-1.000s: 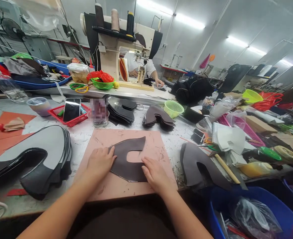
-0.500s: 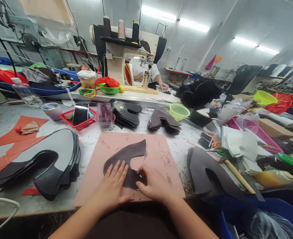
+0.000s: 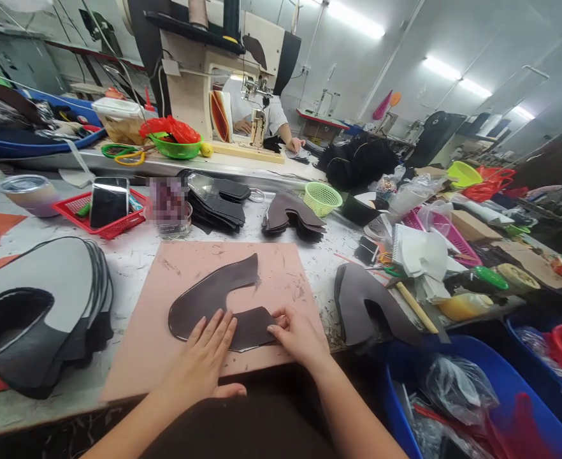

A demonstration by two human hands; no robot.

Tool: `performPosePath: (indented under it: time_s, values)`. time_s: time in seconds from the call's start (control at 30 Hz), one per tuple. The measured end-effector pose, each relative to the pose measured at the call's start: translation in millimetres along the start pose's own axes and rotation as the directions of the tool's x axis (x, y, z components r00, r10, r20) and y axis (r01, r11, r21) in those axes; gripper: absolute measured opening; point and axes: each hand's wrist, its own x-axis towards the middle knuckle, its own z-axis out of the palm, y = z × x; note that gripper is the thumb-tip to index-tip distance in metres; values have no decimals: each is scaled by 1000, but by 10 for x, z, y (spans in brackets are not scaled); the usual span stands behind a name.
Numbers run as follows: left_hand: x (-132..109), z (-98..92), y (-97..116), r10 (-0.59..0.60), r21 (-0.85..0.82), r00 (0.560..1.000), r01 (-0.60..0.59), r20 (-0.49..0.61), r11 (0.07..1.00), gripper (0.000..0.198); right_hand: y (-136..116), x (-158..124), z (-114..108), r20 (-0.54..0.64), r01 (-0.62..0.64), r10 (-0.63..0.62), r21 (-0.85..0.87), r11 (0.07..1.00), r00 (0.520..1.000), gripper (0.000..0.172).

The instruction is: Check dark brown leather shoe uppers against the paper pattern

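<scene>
A dark brown U-shaped shoe upper piece (image 3: 199, 290) lies flat on a pink board (image 3: 137, 344) at the front of the workbench. My left hand (image 3: 207, 350) rests on its lower left part with the fingers stretched out. At the piece's right end, my right hand (image 3: 297, 335) pinches the edge between thumb and fingers. To the right lies a stack of similar brown pieces (image 3: 362, 299). On the left is a stack of grey and black pieces (image 3: 71, 287).
Behind the board stand a red basket (image 3: 104, 223) with a phone, black pieces (image 3: 218, 204), more brown pieces (image 3: 290, 213) and a green basket (image 3: 322, 199). A wooden-handled tool (image 3: 417, 308) lies at right, above a blue bin (image 3: 390, 395). A co-worker (image 3: 281, 121) sits behind the sewing machine (image 3: 185, 83).
The view has swung to the right. My right hand has shifted from the inner notch to the piece's right end, now holding its edge. My left hand stays flat on the piece.
</scene>
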Motion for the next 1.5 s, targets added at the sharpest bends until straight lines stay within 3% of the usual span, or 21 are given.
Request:
performPosePath:
  time_s: [0.2, 0.33, 0.5, 0.6, 0.67, 0.73, 0.77, 0.83, 0.9, 0.93, 1.0, 1.07, 1.17, 1.27, 1.37, 1.43, 1.5]
  values:
    - [50, -29, 23, -47, -57, 995, 52, 88, 997, 87, 36, -21, 11, -110, -15, 20, 40, 999, 994, 18]
    - [94, -61, 44, -54, -73, 981, 69, 189, 995, 85, -1, -25, 11, -115, -24, 26, 14, 1000, 993, 16]
    - [158, -109, 80, -59, -107, 962, 90, 268, 990, 80, -18, -13, 5, -110, -11, -9, -173, 985, 994, 15]
    - [179, -110, 107, -65, -101, 961, 95, 271, 990, 79, 78, -43, -83, -195, -51, -23, -364, 930, 981, 20]
    - [187, -100, 122, -66, -103, 962, 96, 264, 990, 80, 155, -86, -130, -292, -84, -36, -387, 918, 956, 23]
    - [189, -84, 133, -70, -111, 967, 99, 246, 989, 82, 182, -135, -101, -355, -15, -120, -355, 935, 927, 24]
    - [187, -75, 137, -73, -113, 970, 102, 234, 988, 82, 166, -155, -49, -339, 76, -201, -347, 935, 919, 27]
    - [174, -52, 140, -87, -113, 975, 112, 206, 987, 79, 82, -173, 116, -167, 352, -430, -356, 866, 887, 33]
    - [147, -29, 131, -103, -112, 979, 123, 173, 986, 73, -36, -158, 305, 62, 587, -607, -349, 730, 792, 41]
    - [128, -18, 119, -103, -109, 982, 122, 160, 987, 71, -90, -143, 385, 137, 645, -644, -349, 680, 753, 47]
    - [86, 1, 74, -89, -99, 987, 102, 131, 990, 74, -166, -110, 494, 174, 645, -634, -382, 662, 753, 56]
    - [47, 8, 5, -47, -86, 994, 56, 102, 995, 79, -193, -90, 537, 146, 576, -575, -422, 700, 805, 59]
    - [37, -18, -124, -19, -81, 997, 25, 69, 996, 67, -180, -92, 545, 108, 482, -494, -472, 738, 863, 60]
    - [114, -81, -252, -129, -61, 988, 134, 86, 989, 51, -163, -117, 538, 75, 407, -433, -514, 755, 898, 61]
    - [218, -122, -364, -289, 18, 955, 289, 72, 957, 51, -195, -139, 488, 123, 398, -395, -518, 757, 911, 67]
    - [255, -115, -421, -306, 46, 949, 303, 77, 952, 58, -272, -128, 425, 198, 430, -385, -509, 745, 901, 72]
    - [257, -87, -462, -292, 52, 951, 288, 102, 956, 62, -399, -63, 366, 228, 452, -392, -520, 725, 891, 66]
